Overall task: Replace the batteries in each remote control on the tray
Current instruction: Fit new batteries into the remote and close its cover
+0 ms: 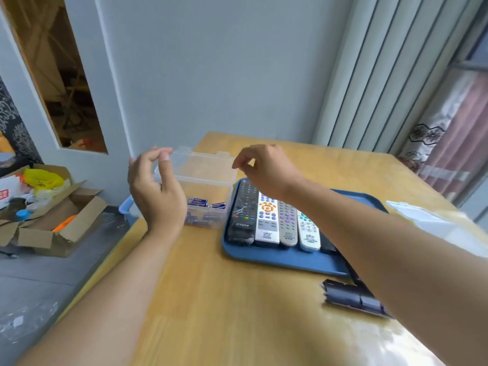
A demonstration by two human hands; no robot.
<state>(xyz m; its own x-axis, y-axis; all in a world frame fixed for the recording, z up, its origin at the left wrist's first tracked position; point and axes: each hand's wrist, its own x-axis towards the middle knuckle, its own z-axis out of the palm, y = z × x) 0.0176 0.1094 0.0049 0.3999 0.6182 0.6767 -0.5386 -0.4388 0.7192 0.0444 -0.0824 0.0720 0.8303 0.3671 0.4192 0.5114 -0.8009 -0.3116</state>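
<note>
A blue tray [280,260] on the wooden table holds several remotes side by side: a black one [243,215], a white one with orange buttons [267,220], a grey one [287,225] and a white one with teal buttons [307,233]. My right forearm hides more of the tray. Left of the tray stands a clear plastic box [206,215] with blue batteries [197,201] inside and its lid [206,166] raised. My left hand [155,186] pinches the lid's left end. My right hand [266,170] pinches its right end with curled fingertips.
A dark blue pack [353,297] lies on the table near the tray's front right corner. A white object [438,225] sits at the right edge. On the floor to the left stand an open cardboard box [52,220] of clutter and a pale blue bin [128,208].
</note>
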